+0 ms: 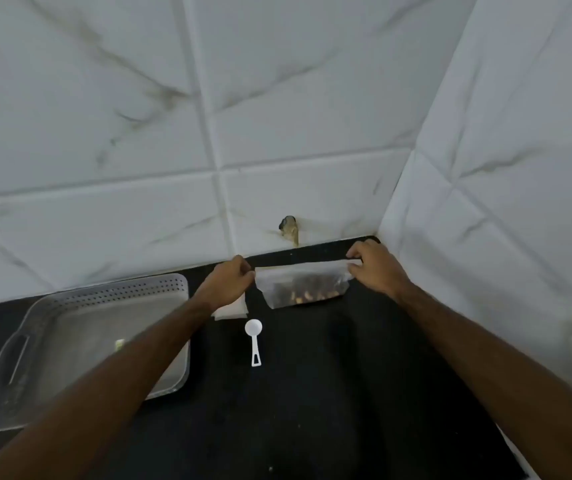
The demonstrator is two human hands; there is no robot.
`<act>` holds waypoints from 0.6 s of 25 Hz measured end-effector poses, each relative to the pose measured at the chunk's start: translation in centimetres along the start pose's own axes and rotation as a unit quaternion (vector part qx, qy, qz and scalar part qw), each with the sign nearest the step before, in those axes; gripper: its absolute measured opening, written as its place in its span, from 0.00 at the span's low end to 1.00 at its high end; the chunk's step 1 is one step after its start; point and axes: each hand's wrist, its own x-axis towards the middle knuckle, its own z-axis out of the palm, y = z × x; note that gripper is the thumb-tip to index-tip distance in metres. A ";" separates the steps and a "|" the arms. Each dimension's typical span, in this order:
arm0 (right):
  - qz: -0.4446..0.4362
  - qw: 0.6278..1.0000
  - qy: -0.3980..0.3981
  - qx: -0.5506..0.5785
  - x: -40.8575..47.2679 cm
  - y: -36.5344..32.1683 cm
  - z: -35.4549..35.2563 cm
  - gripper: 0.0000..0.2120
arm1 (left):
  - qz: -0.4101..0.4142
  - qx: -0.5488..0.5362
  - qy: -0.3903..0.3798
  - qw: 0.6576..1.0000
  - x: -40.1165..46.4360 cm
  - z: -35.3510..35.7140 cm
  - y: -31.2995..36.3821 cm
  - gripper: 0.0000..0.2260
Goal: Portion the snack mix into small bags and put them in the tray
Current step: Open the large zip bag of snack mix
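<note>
Pinching the snack bag at both top corners: left hand at 9 o'clock, right hand at 3. Its long axis spans them. The scoop lies at 6 o'clock of your left hand, nearer it.

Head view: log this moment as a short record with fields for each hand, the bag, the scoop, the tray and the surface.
left hand: pinches the bag's top left corner
right hand: pinches the bag's top right corner
bag: clear, snack mix at its bottom, held up at the back of the counter
scoop: white, lies on the counter, untouched
tray: grey, perforated rim, no filled bags visible; small pale item inside, unclear
small bags: flat stack under the left wrist
counter: black
</note>
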 end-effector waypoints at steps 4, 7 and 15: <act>0.033 0.998 -0.049 -0.005 0.7 1.5 1.8 0.16 | -0.056 -0.100 -0.018 0.993 2.0 2.7 -1.2 0.07; 0.022 0.998 -0.055 0.006 1.3 2.6 3.3 0.17 | -0.078 -0.185 -0.001 0.980 3.1 4.5 -1.4 0.04; 0.004 0.998 0.016 0.056 1.9 3.4 3.8 0.08 | -0.100 -0.269 0.035 0.957 3.5 5.1 -1.3 0.05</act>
